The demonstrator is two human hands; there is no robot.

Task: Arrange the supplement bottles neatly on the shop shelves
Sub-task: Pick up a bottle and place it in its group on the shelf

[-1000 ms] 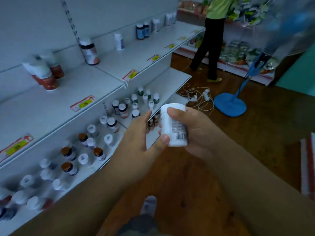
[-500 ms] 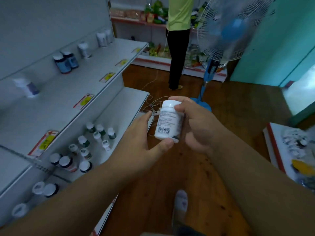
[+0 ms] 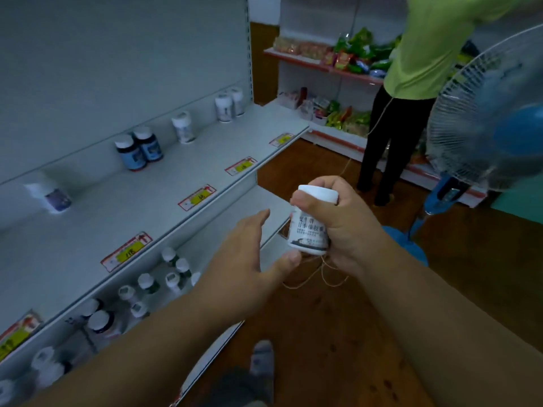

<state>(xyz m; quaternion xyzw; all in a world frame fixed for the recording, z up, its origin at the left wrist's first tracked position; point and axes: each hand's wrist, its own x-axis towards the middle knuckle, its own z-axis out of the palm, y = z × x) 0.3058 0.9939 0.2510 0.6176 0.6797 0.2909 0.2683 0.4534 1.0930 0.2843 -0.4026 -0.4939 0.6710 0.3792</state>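
Observation:
My right hand (image 3: 349, 230) grips a white supplement bottle (image 3: 311, 221) with a white cap and a printed label, held upright in front of me over the floor. My left hand (image 3: 244, 259) is spread beside it, its thumb touching the bottle's bottom edge. To the left runs a white shelf (image 3: 164, 189) with two dark blue bottles (image 3: 138, 151), a white bottle (image 3: 182, 126), two more white bottles (image 3: 229, 104) at its far end and a blurred one (image 3: 50, 195). The lower shelf (image 3: 235, 218) carries several small bottles (image 3: 164, 277).
A person in a green top and black trousers (image 3: 396, 136) stands ahead at a snack shelf (image 3: 338, 66). A blue standing fan (image 3: 487, 124) is at the right. A thin cable (image 3: 323, 274) lies on the wooden floor (image 3: 338, 333). My foot (image 3: 261, 362) shows below.
The view has swung up and right along the shelf. The bottle has turned so its printed label faces me instead of the barcode; my left fingers have opened away from it.

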